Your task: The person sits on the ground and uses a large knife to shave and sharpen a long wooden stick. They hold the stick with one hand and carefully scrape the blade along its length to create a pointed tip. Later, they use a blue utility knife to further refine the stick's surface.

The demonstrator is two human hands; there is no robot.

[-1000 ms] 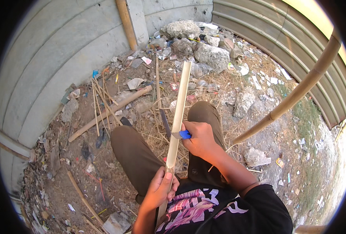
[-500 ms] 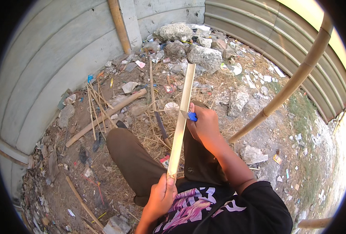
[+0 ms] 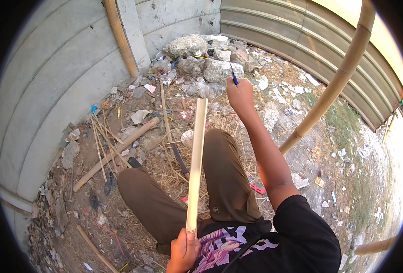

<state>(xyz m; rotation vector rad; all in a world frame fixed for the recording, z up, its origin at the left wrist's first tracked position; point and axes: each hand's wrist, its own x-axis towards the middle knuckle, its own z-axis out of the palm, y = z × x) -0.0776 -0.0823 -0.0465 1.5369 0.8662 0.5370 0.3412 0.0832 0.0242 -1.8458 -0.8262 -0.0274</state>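
Note:
My left hand (image 3: 183, 251) is closed round the lower end of a split bamboo strip (image 3: 197, 168), which points away from me between my knees with its pale, hollow inner face up. Out beyond the strip's far end, my right hand (image 3: 241, 96) grips a knife (image 3: 234, 76) by its blue handle. Its thin dark blade points forward, apart from the bamboo. My right arm is stretched nearly straight.
A leaning bamboo pole (image 3: 328, 86) rises at my right. On the left lie a bamboo length (image 3: 115, 154) and thin strips (image 3: 100, 136). A long-handled curved blade (image 3: 176, 152) lies ahead. Rocks (image 3: 224, 71) and litter sit before the concrete wall (image 3: 65, 77) and metal fence (image 3: 274, 36).
My right hand has moved forward off the bamboo with the knife, past the strip's far end. The strip's far end has come nearer to me, and my left hand sits lower.

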